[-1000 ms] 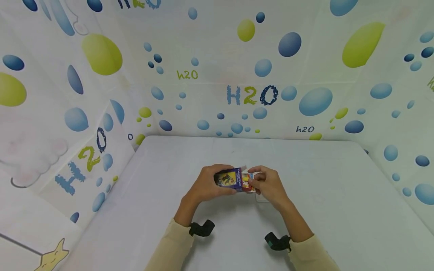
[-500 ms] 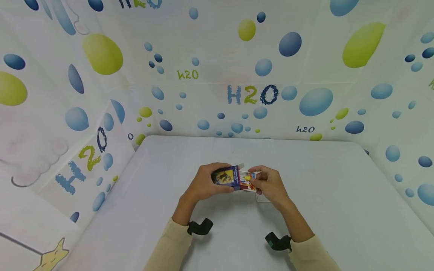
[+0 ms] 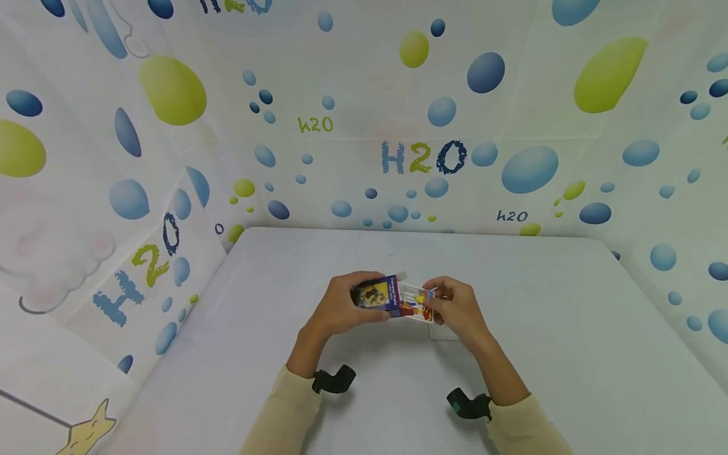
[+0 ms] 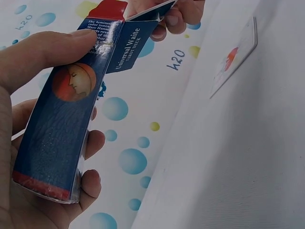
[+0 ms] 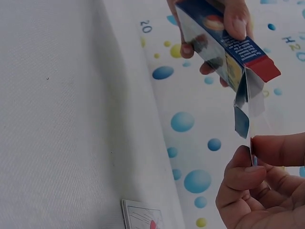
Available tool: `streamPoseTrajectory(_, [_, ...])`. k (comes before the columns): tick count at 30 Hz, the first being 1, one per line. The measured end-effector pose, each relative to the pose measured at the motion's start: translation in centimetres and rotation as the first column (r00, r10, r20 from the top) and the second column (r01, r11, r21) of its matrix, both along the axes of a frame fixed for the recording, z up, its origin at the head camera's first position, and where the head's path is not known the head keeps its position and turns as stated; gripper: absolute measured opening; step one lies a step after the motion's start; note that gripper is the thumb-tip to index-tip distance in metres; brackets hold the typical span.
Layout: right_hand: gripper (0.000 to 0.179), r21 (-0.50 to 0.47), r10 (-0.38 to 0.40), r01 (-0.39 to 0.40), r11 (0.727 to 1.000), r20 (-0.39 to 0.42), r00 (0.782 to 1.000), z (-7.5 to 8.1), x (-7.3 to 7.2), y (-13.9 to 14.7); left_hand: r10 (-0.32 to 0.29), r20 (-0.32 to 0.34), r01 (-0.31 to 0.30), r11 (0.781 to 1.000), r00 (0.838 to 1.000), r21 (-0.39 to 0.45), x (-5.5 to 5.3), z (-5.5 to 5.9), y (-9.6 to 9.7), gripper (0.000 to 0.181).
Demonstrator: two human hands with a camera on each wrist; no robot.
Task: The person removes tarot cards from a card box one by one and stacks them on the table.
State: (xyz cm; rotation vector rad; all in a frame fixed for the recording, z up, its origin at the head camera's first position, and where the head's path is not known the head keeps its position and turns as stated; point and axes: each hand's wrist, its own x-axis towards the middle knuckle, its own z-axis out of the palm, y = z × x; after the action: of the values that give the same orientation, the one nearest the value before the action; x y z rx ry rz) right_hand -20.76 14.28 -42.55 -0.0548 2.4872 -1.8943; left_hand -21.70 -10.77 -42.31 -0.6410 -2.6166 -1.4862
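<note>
Above the white table my left hand (image 3: 335,306) grips a dark blue tarot deck box (image 3: 375,294), with "Universal Waite" on its flap and a red end. The box's flaps stand open towards my right hand (image 3: 457,306). Between thumb and fingers, that hand pinches a picture card (image 3: 416,302) at the box's open end; whether it is one card or a few thin ones I cannot tell. In the right wrist view it is nearly edge-on. Below the right hand lies a small stack of cards (image 5: 143,217), mostly hidden by that hand in the head view.
The table (image 3: 256,404) has a white cover and reaches back to a wall cloth (image 3: 364,82) printed with blue and green drops and "H2O". Dark wrist cameras (image 3: 334,380) sit on both forearms, close to the table top.
My left hand has shifted slightly left with the box, and my right hand slightly right. More of the picture card now shows between them. The stack on the table stays put.
</note>
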Motion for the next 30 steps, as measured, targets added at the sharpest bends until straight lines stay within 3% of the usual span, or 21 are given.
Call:
streamPoseTrajectory(7, [0.018, -0.013, -0.023, 0.023, 1.000, 0.019, 1.000, 0.24, 0.03, 0.19, 0.012, 0.004, -0.012, 1.000, 1.000, -0.007, 0.00, 0.07, -0.07, 0.066])
streamPoseTrajectory(30, [0.017, -0.158, 0.025, -0.023, 0.987, 0.013, 1.000, 0.72, 0.06, 0.73, 0.043, -0.008, -0.043, 0.999, 0.999, 0.001, 0.00, 0.19, -0.11, 0.068])
